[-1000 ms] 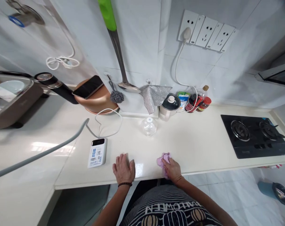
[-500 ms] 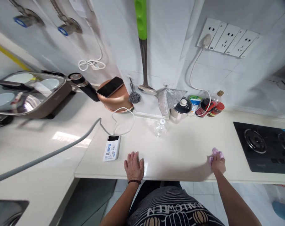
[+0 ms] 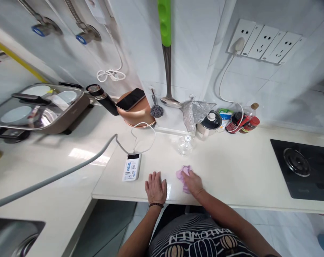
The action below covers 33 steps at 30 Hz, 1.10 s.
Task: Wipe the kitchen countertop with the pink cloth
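Note:
Under my right hand [image 3: 193, 182] is a crumpled pink cloth [image 3: 185, 174], pressed against the pale countertop [image 3: 228, 171] near its front edge. My fingers close over the cloth, which sticks out on the left side. My left hand [image 3: 155, 188] lies flat on the counter with its fingers stretched out and holds nothing; a dark beaded bracelet rings the wrist. Just left of it rests a white power bank [image 3: 131, 167] with a cable attached. A clear plastic bottle [image 3: 185, 144] stands beyond the cloth.
A black gas hob [image 3: 306, 169] is at the right. Along the wall are a small lidded pot [image 3: 210, 121], sauce bottles [image 3: 249, 125] and a copper-coloured pot [image 3: 136, 114] bearing a phone [image 3: 131, 99]. An electric pan [image 3: 38, 107] and a sink [image 3: 15, 235] occupy the left. A grey hose-like arm [image 3: 70, 167] crosses the counter.
My right hand has moved the pink cloth far to the left across the counter, from beside the hob to near my left hand. The view has shifted slightly; my left hand stays on the counter.

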### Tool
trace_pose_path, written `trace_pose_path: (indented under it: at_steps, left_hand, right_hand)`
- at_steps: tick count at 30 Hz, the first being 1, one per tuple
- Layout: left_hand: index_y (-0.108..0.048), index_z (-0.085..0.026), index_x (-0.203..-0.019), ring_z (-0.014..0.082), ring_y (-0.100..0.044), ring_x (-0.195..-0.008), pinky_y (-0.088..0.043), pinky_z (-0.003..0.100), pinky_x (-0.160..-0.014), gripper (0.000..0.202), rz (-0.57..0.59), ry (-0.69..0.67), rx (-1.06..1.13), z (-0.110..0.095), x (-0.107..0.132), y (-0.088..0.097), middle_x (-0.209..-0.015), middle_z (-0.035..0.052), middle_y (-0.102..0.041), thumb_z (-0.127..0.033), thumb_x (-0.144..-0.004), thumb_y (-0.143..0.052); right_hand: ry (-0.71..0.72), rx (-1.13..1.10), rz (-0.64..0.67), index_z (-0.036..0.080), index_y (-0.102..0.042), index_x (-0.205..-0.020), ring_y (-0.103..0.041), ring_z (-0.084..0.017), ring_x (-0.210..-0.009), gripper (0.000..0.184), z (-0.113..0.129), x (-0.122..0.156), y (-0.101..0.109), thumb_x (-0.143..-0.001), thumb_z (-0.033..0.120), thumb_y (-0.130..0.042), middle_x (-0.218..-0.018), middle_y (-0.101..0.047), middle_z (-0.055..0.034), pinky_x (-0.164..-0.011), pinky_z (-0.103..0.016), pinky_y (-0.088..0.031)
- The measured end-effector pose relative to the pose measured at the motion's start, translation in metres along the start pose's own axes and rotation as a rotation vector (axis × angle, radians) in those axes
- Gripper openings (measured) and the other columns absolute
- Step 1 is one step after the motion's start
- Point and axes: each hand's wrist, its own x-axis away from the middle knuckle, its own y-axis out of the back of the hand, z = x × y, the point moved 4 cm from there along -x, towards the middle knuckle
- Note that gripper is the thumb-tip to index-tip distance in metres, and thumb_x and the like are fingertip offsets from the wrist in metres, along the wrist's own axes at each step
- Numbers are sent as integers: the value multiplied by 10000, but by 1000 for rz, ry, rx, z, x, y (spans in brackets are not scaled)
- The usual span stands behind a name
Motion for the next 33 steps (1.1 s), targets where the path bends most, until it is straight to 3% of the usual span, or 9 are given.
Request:
trace_pose_path:
  at_steps: [2,5,9,13,15,17,21,27,33]
  left_hand:
    - [-570,-140,-1510,323,-353,-1588,-199,582,-1307,568,-3,5,-2,0,0,0,-1604,195,-542,-408,-1034,-412]
    - [-566,-134,-1514,324,-348,-1591,-197,579,-1308,574,-6,4,1,0,0,0,-1606,199,-539,-407,-1034,-412]
    - [-543,-157,-1539,319,-338,-1596,-198,577,-1308,570,1,0,6,0,1,-1,-1607,187,-540,-393,-1033,-425]
    - [-553,-153,-1526,325,-345,-1592,-206,578,-1306,562,2,0,7,1,0,-1,-1615,192,-527,-402,-1040,-419]
    - [-562,-147,-1516,327,-345,-1591,-206,580,-1306,559,2,-3,10,1,0,-1,-1615,195,-527,-403,-1042,-416]
    - [-565,-143,-1512,329,-347,-1590,-204,584,-1306,556,-1,-5,15,0,1,-1,-1610,196,-533,-398,-1041,-417]
    - [-545,-157,-1532,324,-348,-1592,-194,584,-1307,559,-17,0,29,-2,2,2,-1602,189,-545,-386,-1036,-428]
    - [-549,-159,-1523,326,-347,-1592,-202,579,-1304,557,-16,12,59,-1,0,5,-1580,186,-567,-375,-1019,-448]
    - [-573,-128,-1478,330,-414,-1542,-329,549,-1254,540,-22,-73,122,-13,9,6,-1553,203,-575,-397,-1038,-415]
  right_hand:
    - [11,50,38,380,-705,-1362,-643,-223,-989,417,11,11,-8,-949,343,-658,-1246,-715,-52,-900,-321,-527]
    - [-71,137,35,390,-712,-1358,-661,-228,-992,437,-8,25,6,-933,315,-647,-1321,-698,-61,-890,-324,-534]
    - [-357,199,-126,305,-640,-1464,-663,-240,-953,498,-90,53,62,-1019,326,-418,-1324,-651,-136,-797,-357,-541]
    - [-732,205,-321,326,-604,-1503,-660,-246,-859,547,-185,118,116,-1043,459,-338,-1266,-634,-138,-736,-396,-527]
    - [-870,197,-387,334,-587,-1520,-664,-255,-856,580,-213,151,128,-1048,504,-295,-1306,-624,-148,-746,-426,-527]
    - [-939,194,-410,329,-580,-1529,-671,-271,-877,600,-222,172,129,-1045,522,-284,-1330,-625,-157,-759,-452,-531]
    - [-813,194,-291,288,-583,-1536,-690,-294,-949,589,-187,165,104,-1035,470,-333,-1346,-636,-164,-783,-453,-540]
    - [-405,94,-12,298,-616,-1504,-704,-287,-1096,544,-87,92,53,-970,339,-523,-1424,-644,-151,-915,-415,-546]
    - [-118,-180,178,321,-594,-1517,-656,-269,-1228,711,-10,38,24,-818,269,-716,-1460,-665,-92,-1048,-384,-517]
